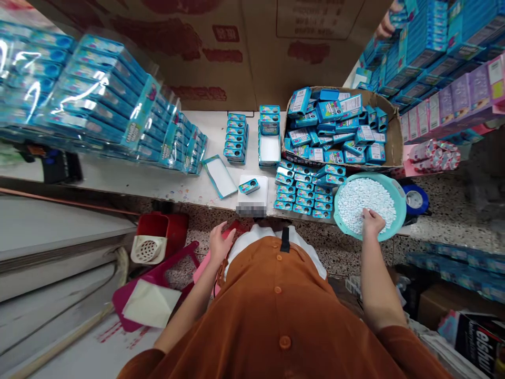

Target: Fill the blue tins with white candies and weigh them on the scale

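My right hand (373,222) reaches into a turquoise plastic bowl (398,195) of small white candy pellets (365,197). Its fingertips are pinched together at the pellets; what lies between them is mostly hidden. My left hand (221,243) hangs in front of the table edge, fingers apart, holding nothing. Nearest to it is a white scale (257,199) with a small blue box (249,186) lying on it. The scale's display is blurred out. Between scale and bowl, small blue boxes (303,195) stand in rows, dark round openings showing on their ends.
A carton (395,121) heaped with blue boxes sits behind the bowl. Shallow trays (221,178) and stacked boxes (235,139) stand behind the scale. Wrapped packs (102,105) fill the left. A blue tape roll (416,200) lies right. Another person's hand (384,26) shows far right.
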Action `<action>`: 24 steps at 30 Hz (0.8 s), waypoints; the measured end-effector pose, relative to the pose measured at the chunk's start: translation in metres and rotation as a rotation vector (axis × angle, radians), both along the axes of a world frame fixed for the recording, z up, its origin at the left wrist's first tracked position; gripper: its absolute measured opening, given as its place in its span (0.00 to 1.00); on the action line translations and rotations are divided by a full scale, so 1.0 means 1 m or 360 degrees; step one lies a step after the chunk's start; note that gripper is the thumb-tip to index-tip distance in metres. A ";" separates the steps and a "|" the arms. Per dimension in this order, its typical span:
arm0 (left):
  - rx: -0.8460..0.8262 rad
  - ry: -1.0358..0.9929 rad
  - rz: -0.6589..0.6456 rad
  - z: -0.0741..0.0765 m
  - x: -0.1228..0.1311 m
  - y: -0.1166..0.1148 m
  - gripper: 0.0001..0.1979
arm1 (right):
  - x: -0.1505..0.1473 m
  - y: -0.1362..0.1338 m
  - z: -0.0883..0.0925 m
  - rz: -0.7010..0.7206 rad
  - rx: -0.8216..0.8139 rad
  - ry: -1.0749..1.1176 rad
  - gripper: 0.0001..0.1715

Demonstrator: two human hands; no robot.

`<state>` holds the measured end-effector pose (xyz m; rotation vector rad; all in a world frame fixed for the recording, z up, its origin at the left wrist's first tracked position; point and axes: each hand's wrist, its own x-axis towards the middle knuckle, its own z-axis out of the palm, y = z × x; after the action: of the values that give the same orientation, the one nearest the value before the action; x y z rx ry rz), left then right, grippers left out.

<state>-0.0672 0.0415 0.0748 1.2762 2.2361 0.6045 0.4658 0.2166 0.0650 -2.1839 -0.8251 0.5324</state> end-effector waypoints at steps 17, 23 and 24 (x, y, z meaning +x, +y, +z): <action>0.0053 -0.0136 0.0173 -0.026 -0.043 0.000 0.20 | -0.334 0.072 0.053 0.1577 -0.0268 0.0524 0.15; -0.0014 -0.0211 0.0292 -0.033 -0.059 -0.013 0.21 | -0.379 0.091 0.041 0.1954 -0.0450 0.0007 0.08; -0.0017 -0.0225 0.0308 -0.035 -0.061 -0.015 0.21 | -0.384 0.092 0.040 0.1997 -0.0467 -0.0070 0.07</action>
<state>-0.1286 0.0262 0.0397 0.9859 2.2558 0.7287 0.0823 0.3086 0.1047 -1.6630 -2.2324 1.2356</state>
